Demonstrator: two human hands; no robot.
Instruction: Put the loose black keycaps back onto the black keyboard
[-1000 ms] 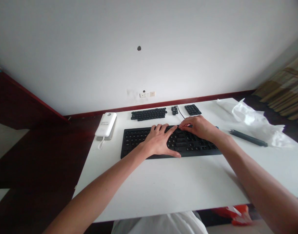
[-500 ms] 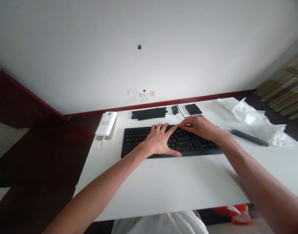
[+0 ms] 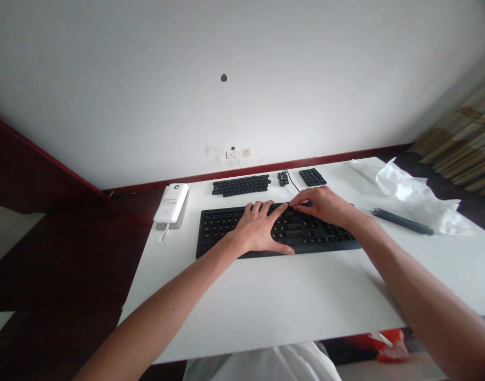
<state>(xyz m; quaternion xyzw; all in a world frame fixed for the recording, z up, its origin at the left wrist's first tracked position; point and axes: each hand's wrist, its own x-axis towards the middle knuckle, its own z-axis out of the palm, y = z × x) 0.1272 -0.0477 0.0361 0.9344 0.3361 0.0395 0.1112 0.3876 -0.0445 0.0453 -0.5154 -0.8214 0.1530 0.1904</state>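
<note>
A black keyboard base lies flat on the white table, its key sockets showing where keycaps are off. Across its middle rests my left hand, fingers spread and thumb pointing right along the front edge. My right hand is at the keyboard's back edge, thumb and fingertips pinched together beside the left index fingertip. What the pinch holds, if anything, is hidden. Behind the keyboard lie a block of keycaps, a small cluster of keycaps and a number-pad block of keycaps.
A white power bank with a strap lies at the table's left. At right are a dark, long strip-like piece and a crumpled white plastic bag. A black cable runs back from the keyboard. The wall stands behind the table.
The view has shifted very slightly. Both hands keep nearly the same pose on the keyboard, and the things on the table stay where they were.
</note>
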